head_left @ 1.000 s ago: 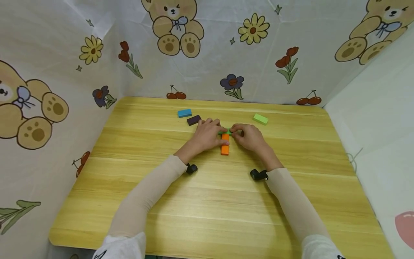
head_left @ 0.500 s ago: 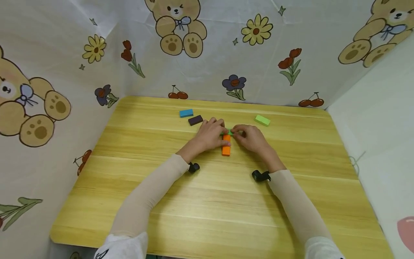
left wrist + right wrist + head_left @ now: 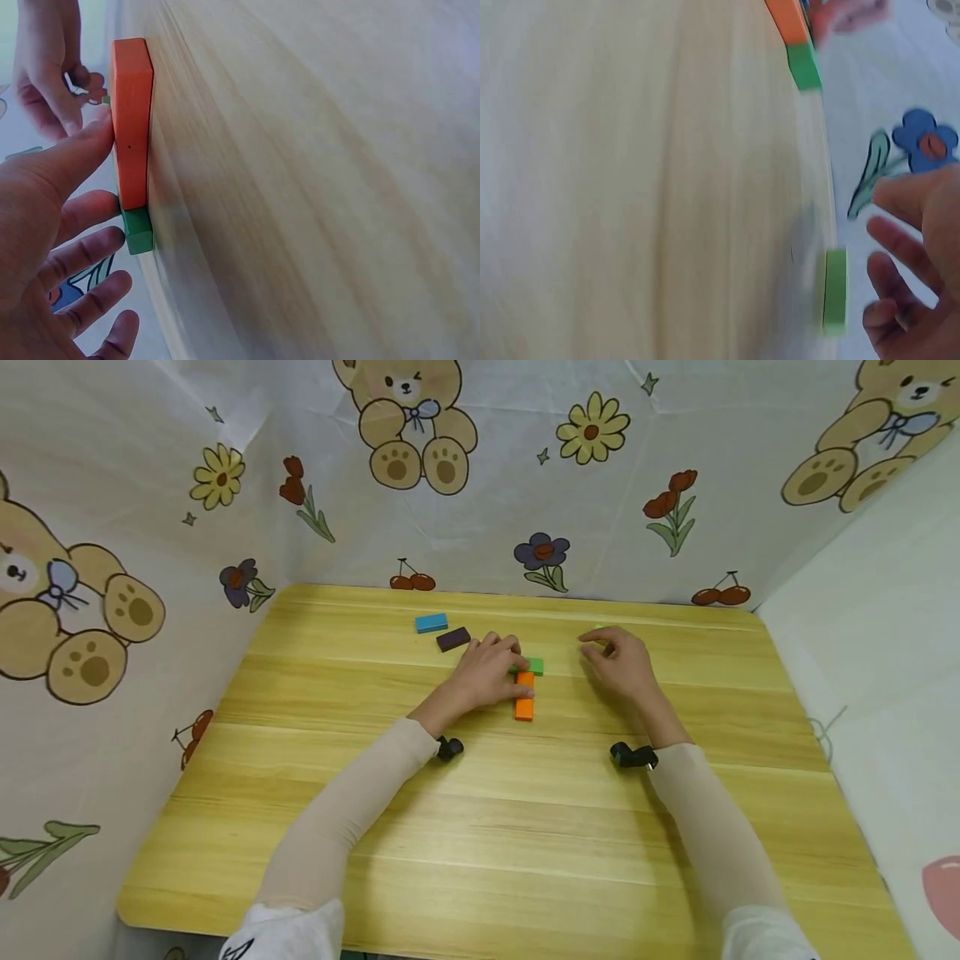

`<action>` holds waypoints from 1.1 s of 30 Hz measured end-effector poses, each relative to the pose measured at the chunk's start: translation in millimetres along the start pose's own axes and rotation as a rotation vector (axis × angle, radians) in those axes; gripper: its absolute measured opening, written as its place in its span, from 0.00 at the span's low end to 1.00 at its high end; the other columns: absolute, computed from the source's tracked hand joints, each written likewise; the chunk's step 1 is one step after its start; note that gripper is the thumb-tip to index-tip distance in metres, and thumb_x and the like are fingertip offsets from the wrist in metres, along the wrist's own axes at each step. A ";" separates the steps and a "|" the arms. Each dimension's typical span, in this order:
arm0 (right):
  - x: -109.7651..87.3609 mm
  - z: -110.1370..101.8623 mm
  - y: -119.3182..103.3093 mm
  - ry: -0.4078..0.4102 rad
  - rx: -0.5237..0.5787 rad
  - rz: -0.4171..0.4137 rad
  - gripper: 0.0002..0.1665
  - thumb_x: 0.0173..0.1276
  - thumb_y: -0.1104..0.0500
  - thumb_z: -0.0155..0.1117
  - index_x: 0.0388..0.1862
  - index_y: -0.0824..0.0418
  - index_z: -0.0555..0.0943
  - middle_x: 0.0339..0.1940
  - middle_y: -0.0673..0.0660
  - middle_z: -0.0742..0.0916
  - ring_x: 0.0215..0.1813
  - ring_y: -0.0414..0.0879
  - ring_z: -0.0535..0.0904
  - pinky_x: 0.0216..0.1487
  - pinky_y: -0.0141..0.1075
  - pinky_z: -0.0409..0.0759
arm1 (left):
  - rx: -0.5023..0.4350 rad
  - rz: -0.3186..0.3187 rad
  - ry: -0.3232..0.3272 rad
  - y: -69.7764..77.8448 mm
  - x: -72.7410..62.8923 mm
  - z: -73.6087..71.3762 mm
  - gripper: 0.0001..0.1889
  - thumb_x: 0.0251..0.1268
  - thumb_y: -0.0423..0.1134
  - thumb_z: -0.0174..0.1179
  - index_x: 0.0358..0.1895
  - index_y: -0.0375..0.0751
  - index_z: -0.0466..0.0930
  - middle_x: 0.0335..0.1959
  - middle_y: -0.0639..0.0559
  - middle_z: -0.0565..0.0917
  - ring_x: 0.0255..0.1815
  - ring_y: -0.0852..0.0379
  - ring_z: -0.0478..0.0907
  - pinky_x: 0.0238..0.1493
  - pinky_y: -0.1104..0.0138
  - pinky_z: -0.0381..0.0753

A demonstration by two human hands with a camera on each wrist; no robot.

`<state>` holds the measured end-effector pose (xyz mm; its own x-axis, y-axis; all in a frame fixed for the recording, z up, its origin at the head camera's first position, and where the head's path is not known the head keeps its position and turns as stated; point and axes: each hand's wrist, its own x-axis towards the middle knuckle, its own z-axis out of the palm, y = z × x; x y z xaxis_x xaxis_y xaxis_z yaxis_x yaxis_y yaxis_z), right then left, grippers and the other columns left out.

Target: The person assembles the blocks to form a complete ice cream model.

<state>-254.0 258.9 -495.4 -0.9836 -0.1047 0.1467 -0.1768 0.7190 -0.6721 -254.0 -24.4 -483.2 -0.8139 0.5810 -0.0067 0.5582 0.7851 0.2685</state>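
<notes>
An orange block (image 3: 524,708) lies lengthwise on the table, its far end meeting a green block (image 3: 536,667) set crosswise, so the pair looks like a T. My left hand (image 3: 489,672) rests over them, thumb on the orange block and index finger at the green one; its other fingers are spread in the left wrist view. My right hand (image 3: 621,663) is off to the right with nothing in its fingers. Near those fingers lies a light green block (image 3: 835,291), mostly hidden behind the hand in the head view.
A blue block (image 3: 431,623) and a dark purple block (image 3: 453,639) lie beyond my left hand, toward the back of the wooden table (image 3: 480,827). Cloth printed with bears and flowers hangs behind the table's far edge.
My right hand has let go of the green block and moved right, over toward the light green block. The left hand stays on the orange and green blocks.
</notes>
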 end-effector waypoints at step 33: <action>6.8 -31.6 47.7 0.049 0.025 0.241 0.21 0.81 0.54 0.66 0.68 0.57 0.87 0.64 0.67 0.87 0.27 0.41 0.74 0.26 0.33 0.70 | -0.028 -0.012 -0.003 -0.3 1.2 2.1 0.30 0.68 0.69 0.69 0.67 0.61 0.87 0.64 0.57 0.78 0.58 0.51 0.68 0.54 0.57 0.67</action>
<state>-268.0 314.3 -503.5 -0.9947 0.1018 0.0147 0.0614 0.7021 -0.7095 -254.9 -23.5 -485.3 -0.8200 0.5722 -0.0124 0.5437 0.7855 0.2956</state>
